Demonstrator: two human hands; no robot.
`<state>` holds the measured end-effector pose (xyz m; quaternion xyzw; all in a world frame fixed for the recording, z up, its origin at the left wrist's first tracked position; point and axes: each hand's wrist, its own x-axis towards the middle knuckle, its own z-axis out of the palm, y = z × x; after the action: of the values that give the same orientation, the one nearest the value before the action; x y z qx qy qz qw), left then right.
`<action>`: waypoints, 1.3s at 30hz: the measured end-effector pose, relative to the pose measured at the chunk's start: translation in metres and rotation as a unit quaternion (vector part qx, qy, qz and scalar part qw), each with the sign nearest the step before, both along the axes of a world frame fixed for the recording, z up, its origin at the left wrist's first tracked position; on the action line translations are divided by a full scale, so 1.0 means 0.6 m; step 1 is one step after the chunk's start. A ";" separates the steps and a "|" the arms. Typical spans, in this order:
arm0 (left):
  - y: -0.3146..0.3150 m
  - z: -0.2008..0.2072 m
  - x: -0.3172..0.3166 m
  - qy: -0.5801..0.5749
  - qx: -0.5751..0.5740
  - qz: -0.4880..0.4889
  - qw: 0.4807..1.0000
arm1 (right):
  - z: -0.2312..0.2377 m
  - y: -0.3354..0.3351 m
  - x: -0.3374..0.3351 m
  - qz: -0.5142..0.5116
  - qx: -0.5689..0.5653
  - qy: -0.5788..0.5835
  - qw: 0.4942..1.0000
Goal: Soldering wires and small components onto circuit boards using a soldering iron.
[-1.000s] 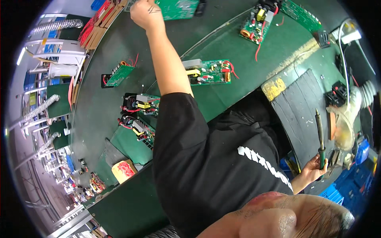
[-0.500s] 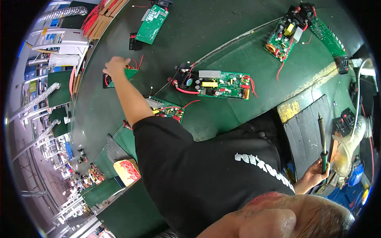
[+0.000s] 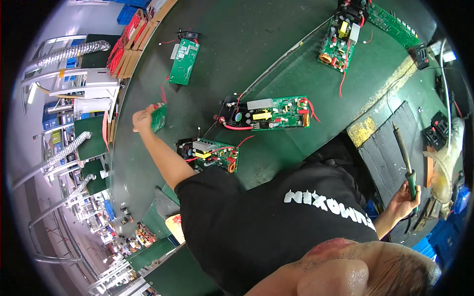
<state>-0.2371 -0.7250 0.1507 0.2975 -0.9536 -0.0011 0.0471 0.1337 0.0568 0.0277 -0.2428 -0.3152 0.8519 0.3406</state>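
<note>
While cartons (image 3: 131, 63) hold red wires (image 3: 120, 53), the left hand (image 3: 142, 120) grips a circuit board (image 3: 159, 118), the right hand (image 3: 404, 202) a soldering iron (image 3: 411, 181).

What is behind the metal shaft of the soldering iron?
A black board shows behind the shaft; the strip the shaft itself covers cannot be seen.

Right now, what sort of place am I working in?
Probably an electronics assembly or repair workshop: populated circuit boards lie on a green-topped bench, the right hand holds what looks like a soldering iron, and silver flexible ducts show at the left.
</note>
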 end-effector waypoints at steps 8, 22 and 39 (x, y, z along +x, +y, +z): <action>0.270 0.206 0.076 0.308 0.505 -0.174 0.787 | 0.005 0.012 -0.028 -0.014 -0.020 -0.012 1.000; 0.784 0.125 0.139 0.244 0.621 -0.391 0.634 | 0.029 0.019 0.170 -0.090 -0.020 0.042 0.995; 1.115 -0.168 0.420 0.032 0.204 -0.720 0.663 | 0.015 0.072 0.269 -0.175 -0.040 0.020 0.984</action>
<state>0.0151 -0.0562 0.0500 -0.4800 -0.8443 -0.2381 0.0001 0.2948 0.0998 0.0366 -0.2903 -0.2270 0.7956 0.4809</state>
